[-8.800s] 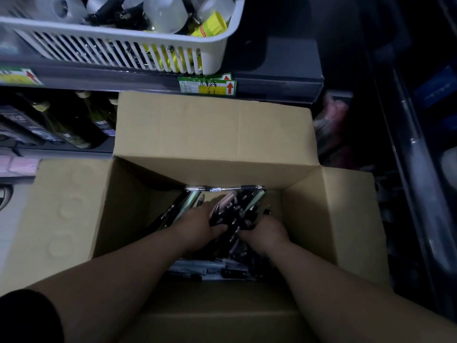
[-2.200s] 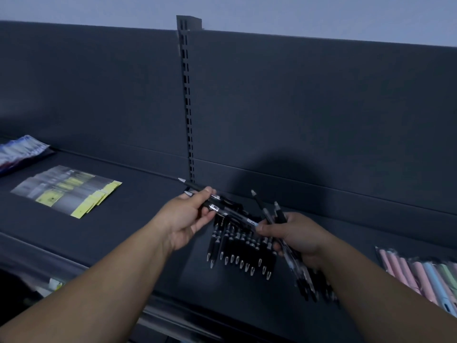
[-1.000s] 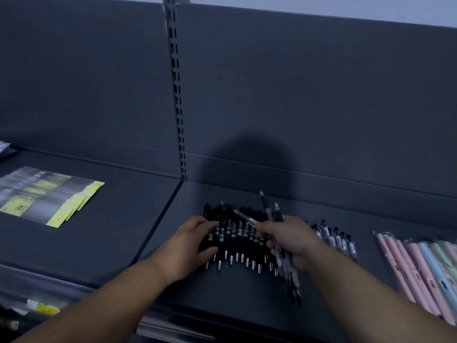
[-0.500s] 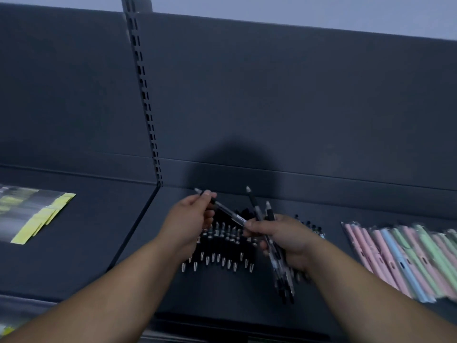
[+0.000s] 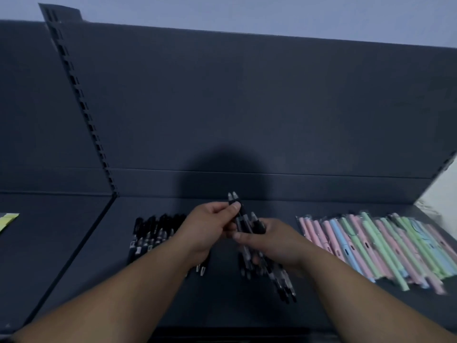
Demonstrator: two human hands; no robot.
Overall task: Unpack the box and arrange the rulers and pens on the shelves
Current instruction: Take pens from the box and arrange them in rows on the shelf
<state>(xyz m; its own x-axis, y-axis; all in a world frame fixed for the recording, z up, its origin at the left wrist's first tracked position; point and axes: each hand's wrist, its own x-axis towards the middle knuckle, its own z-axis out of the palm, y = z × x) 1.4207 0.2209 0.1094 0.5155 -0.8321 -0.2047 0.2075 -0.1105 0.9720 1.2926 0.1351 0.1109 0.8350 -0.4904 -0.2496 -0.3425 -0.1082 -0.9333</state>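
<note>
Matt dark shelving holding plastic pens.
The shelf and back panel look like painted metal, smooth and matt charcoal, as does the slotted upright. The black pens are plastic, part glossy black and part clear, with small shiny silver tips. The pastel pens are smooth plastic and seem to sit in clear, shiny wrappers. A yellow sheet at the left edge looks like paper.

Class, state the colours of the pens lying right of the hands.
Pink, green and blue pastel pens, best in the head view.
</note>
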